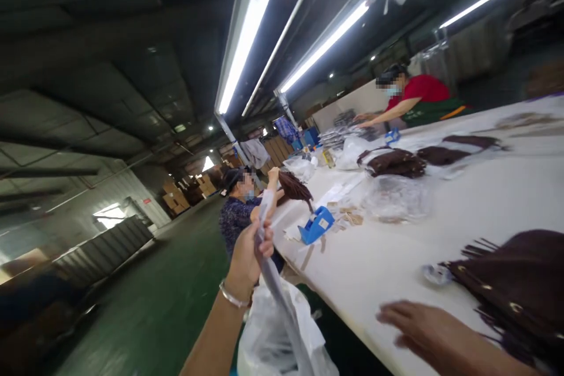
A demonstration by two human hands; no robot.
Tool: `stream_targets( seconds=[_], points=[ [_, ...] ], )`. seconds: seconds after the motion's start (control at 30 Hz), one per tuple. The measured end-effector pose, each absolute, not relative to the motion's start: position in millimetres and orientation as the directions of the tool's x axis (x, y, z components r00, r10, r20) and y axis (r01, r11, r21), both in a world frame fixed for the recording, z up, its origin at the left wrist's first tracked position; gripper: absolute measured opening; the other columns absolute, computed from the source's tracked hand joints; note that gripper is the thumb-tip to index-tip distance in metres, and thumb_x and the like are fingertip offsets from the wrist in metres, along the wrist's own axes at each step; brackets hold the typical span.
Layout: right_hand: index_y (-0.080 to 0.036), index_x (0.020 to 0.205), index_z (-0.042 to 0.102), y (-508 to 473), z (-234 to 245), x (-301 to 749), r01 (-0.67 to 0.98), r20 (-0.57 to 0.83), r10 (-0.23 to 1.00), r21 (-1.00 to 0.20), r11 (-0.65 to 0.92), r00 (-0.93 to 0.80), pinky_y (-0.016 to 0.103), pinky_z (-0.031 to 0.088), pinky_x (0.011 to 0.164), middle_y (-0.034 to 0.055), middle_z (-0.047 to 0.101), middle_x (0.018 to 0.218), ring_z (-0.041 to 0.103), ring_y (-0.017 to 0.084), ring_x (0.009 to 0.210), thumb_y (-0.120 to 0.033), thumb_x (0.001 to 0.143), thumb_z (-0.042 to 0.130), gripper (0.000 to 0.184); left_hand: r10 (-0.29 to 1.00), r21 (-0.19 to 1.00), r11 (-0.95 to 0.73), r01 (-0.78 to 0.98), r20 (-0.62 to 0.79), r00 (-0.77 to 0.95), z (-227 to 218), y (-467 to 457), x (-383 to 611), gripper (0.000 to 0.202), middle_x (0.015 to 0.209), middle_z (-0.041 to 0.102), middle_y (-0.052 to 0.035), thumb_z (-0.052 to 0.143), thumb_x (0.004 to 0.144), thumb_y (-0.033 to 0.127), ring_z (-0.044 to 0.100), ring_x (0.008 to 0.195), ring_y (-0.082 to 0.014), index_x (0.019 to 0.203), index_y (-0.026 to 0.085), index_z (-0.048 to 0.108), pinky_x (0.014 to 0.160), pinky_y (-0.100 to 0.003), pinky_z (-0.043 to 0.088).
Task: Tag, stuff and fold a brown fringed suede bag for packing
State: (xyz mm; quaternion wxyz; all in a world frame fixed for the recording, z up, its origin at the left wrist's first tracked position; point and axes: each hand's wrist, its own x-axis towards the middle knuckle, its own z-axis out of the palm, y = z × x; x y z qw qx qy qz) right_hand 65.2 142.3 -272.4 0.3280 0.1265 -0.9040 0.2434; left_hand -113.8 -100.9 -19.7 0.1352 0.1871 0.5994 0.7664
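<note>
My left hand (249,255), with a bracelet at the wrist, is closed around a long pale strip (282,299) that looks like folded plastic film. The strip runs from above the fist down past a white plastic bag (259,335) beside the table's edge. My right hand (423,326) is over the table, slightly blurred, its fingers stretched out and holding nothing. Close to that hand lies a dark brown fringed bag (524,276) with metal eyelets. A small clear-wrapped bundle (436,274) touches the bag's left end.
On the white table (335,282) stand a blue tape dispenser (316,225), clear plastic bags (396,197) and more brown bags (392,161). One co-worker (238,211) handles a brown fringed item at the left edge. Another co-worker (423,97) leans over the far side.
</note>
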Motion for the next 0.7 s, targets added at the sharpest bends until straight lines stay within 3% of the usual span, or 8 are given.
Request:
stream_targets(
  seconds=[0.23, 0.3, 0.37, 0.43, 0.5, 0.57, 0.63, 0.7],
  points=[
    [-0.018, 0.143, 0.044, 162.5, -75.9, 61.9, -0.227, 0.853, -0.14, 0.026, 0.974, -0.503, 0.047, 0.04, 0.108, 0.0136, 0.046, 0.147, 0.045, 0.028, 0.132, -0.005, 0.09, 0.044, 0.055, 0.71, 0.995, -0.066, -0.069, -0.002, -0.704, -44.7, -28.1, -36.9, 0.036, 0.063, 0.05, 0.0037, 0.054, 0.089, 0.049, 0.027, 0.038, -0.0006, 0.094, 0.013, 0.057, 0.037, -0.015, 0.021],
    [-0.02, 0.144, 0.042, 164.8, -69.7, 64.5, -0.245, 0.875, -0.049, -0.081, 0.966, -0.482, 0.049, 0.038, 0.11, 0.0128, 0.042, 0.15, 0.041, 0.028, 0.135, -0.009, 0.091, 0.046, 0.054, 0.737, 0.998, -0.044, -0.047, 0.001, -0.676, -46.6, -18.0, -25.4, 0.038, 0.064, 0.05, 0.0033, 0.052, 0.09, 0.051, 0.027, 0.038, -0.0006, 0.095, 0.013, 0.057, 0.037, -0.015, 0.02],
    [-0.022, 0.145, 0.041, 166.0, -76.5, 66.4, -0.32, 0.857, 0.203, -0.383, 0.867, -0.475, 0.049, 0.04, 0.108, 0.0129, 0.044, 0.148, 0.044, 0.027, 0.133, -0.019, 0.091, 0.053, 0.055, 0.732, 1.0, -0.028, 0.004, 0.023, -0.681, -49.7, -10.1, -16.6, 0.038, 0.064, 0.05, 0.0036, 0.053, 0.089, 0.051, 0.027, 0.038, -0.0004, 0.096, 0.014, 0.057, 0.037, -0.016, 0.019],
    [-0.021, 0.142, 0.043, 166.9, -85.8, 67.1, -0.436, 0.664, 0.453, -0.74, 0.512, -0.595, 0.047, 0.05, 0.098, 0.015, 0.054, 0.138, 0.056, 0.027, 0.122, -0.035, 0.092, 0.056, 0.053, 0.725, 0.999, 0.0, 0.044, 0.03, -0.688, -54.3, -2.9, -8.8, 0.038, 0.062, 0.049, 0.0047, 0.055, 0.088, 0.052, 0.027, 0.037, -0.0004, 0.096, 0.015, 0.056, 0.036, -0.016, 0.017],
    [-0.017, 0.132, 0.052, 167.9, -90.8, 66.1, -0.464, 0.436, 0.444, -0.885, 0.05, -0.783, 0.042, 0.056, 0.087, 0.0158, 0.064, 0.124, 0.066, 0.025, 0.105, -0.046, 0.092, 0.052, 0.049, 0.735, 0.997, 0.039, 0.064, 0.015, -0.677, -60.0, 4.8, -1.3, 0.038, 0.059, 0.048, 0.0057, 0.056, 0.087, 0.053, 0.027, 0.034, -0.0008, 0.094, 0.016, 0.055, 0.034, -0.017, 0.015],
    [-0.014, 0.116, 0.062, 169.6, -90.1, 64.0, -0.44, 0.361, 0.359, -0.882, -0.169, -0.861, 0.038, 0.057, 0.081, 0.0142, 0.069, 0.113, 0.069, 0.022, 0.093, -0.046, 0.091, 0.053, 0.042, 0.753, 0.995, 0.068, 0.069, -0.006, -0.658, -65.8, 12.9, 5.8, 0.038, 0.057, 0.048, 0.0062, 0.055, 0.086, 0.054, 0.026, 0.032, -0.0013, 0.093, 0.016, 0.054, 0.033, -0.017, 0.014],
    [-0.014, 0.103, 0.067, 172.2, -87.3, 62.3, -0.455, 0.391, 0.424, -0.888, -0.057, -0.817, 0.033, 0.058, 0.074, 0.0105, 0.072, 0.102, 0.069, 0.02, 0.084, -0.039, 0.088, 0.059, 0.031, 0.762, 0.995, 0.078, 0.069, -0.015, -0.647, -70.8, 20.6, 11.5, 0.037, 0.056, 0.048, 0.0064, 0.054, 0.087, 0.054, 0.025, 0.031, -0.0017, 0.092, 0.017, 0.054, 0.032, -0.017, 0.014],
    [-0.016, 0.098, 0.069, 175.5, -87.5, 63.1, -0.42, 0.513, 0.511, -0.858, 0.295, -0.69, 0.032, 0.057, 0.073, 0.0075, 0.074, 0.095, 0.069, 0.02, 0.082, -0.027, 0.087, 0.057, 0.02, 0.769, 0.996, 0.069, 0.062, -0.014, -0.639, -74.1, 27.4, 15.4, 0.038, 0.055, 0.048, 0.0067, 0.053, 0.087, 0.054, 0.023, 0.031, -0.0018, 0.094, 0.017, 0.054, 0.032, -0.017, 0.014]
  ],
)
